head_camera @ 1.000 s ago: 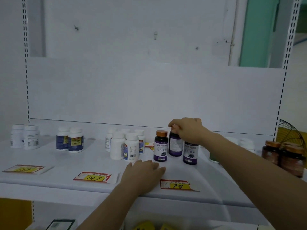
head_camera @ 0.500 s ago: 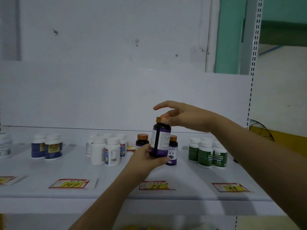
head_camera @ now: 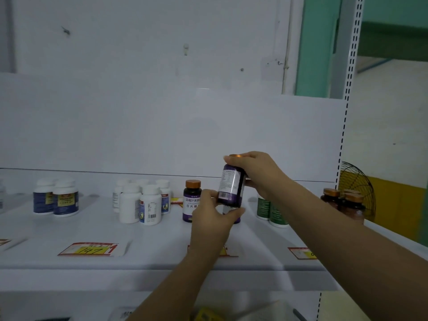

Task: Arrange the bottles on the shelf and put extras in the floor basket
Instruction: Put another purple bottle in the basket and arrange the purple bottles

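Note:
A dark purple bottle [head_camera: 230, 187] with an orange cap hangs tilted above the white shelf [head_camera: 162, 242]. My right hand [head_camera: 257, 173] grips its cap and upper part from behind. My left hand [head_camera: 214, 218] holds its base between thumb and fingers. A second purple bottle [head_camera: 190, 200] with an orange cap stands upright on the shelf just to the left. Behind my left hand a third bottle is mostly hidden.
White bottles [head_camera: 141, 203] cluster left of centre, two blue-labelled ones [head_camera: 56, 198] further left. Green-labelled bottles [head_camera: 271, 212] and brown jars [head_camera: 345, 203] stand to the right. Yellow price tags [head_camera: 91, 249] lie along the front edge. A black wire fan [head_camera: 357, 188] sits beyond the shelf upright.
My right hand lifted the purple bottle off the shelf. My left hand left the shelf surface and took the bottle's base. The bottle now leans more and its back label faces me.

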`<state>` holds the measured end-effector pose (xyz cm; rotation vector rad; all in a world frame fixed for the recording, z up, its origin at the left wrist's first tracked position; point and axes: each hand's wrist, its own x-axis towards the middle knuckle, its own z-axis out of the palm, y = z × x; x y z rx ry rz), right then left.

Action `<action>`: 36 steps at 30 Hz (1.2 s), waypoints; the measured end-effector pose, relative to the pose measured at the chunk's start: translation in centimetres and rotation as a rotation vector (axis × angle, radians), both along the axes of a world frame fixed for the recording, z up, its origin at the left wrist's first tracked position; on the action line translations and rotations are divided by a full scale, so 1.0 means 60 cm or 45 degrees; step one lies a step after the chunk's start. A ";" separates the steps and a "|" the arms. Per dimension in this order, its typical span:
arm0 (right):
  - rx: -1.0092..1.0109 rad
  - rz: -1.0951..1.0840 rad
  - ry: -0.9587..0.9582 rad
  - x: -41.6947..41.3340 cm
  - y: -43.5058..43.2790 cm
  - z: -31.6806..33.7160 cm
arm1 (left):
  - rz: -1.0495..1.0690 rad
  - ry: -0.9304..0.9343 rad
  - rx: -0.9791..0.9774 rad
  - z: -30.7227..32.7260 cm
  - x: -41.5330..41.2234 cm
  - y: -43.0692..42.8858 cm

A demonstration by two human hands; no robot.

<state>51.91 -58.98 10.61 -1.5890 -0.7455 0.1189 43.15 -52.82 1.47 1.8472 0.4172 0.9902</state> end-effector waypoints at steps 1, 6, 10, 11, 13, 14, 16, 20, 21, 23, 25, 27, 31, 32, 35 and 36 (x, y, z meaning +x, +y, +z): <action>0.022 0.057 0.019 0.000 -0.002 0.002 | -0.103 0.032 -0.090 0.007 -0.003 0.003; -0.035 0.327 0.050 0.000 -0.006 -0.003 | -0.457 0.246 -0.170 0.027 -0.017 0.021; 0.027 0.464 0.088 0.003 -0.008 -0.012 | -0.418 0.247 -0.190 0.020 -0.015 0.027; 0.042 0.462 0.084 0.005 -0.009 -0.014 | -0.381 0.219 -0.184 0.018 -0.014 0.029; 0.010 0.404 0.012 0.003 -0.008 -0.016 | -0.289 0.176 -0.122 0.016 -0.012 0.032; -0.032 0.344 -0.062 0.002 -0.005 -0.017 | -0.242 0.164 -0.085 0.015 -0.011 0.033; -0.037 0.250 -0.151 -0.001 -0.001 -0.018 | -0.164 0.139 -0.031 0.019 -0.013 0.031; 0.073 0.309 -0.104 0.001 -0.008 -0.014 | -0.238 0.111 -0.117 0.028 -0.022 0.031; 0.066 0.328 -0.102 0.002 -0.010 -0.015 | -0.310 0.116 -0.151 0.029 -0.027 0.031; 0.051 0.372 -0.091 0.005 -0.013 -0.017 | -0.406 0.121 -0.155 0.030 -0.033 0.031; 0.055 0.459 -0.050 0.006 -0.013 -0.019 | -0.364 0.105 -0.140 0.027 -0.032 0.031; 0.057 0.516 -0.015 0.002 -0.012 -0.018 | -0.260 0.084 -0.153 0.025 -0.031 0.030; 0.034 0.280 -0.141 -0.005 0.000 -0.013 | -0.118 0.060 -0.112 0.025 -0.027 0.026; 0.065 0.240 -0.140 -0.004 0.003 -0.011 | -0.112 0.062 -0.110 0.026 -0.026 0.025; 0.126 0.280 -0.110 -0.001 -0.001 -0.006 | -0.208 0.129 -0.161 0.032 -0.035 0.027; 0.106 0.319 -0.125 0.000 -0.003 -0.005 | -0.276 0.165 -0.174 0.033 -0.041 0.030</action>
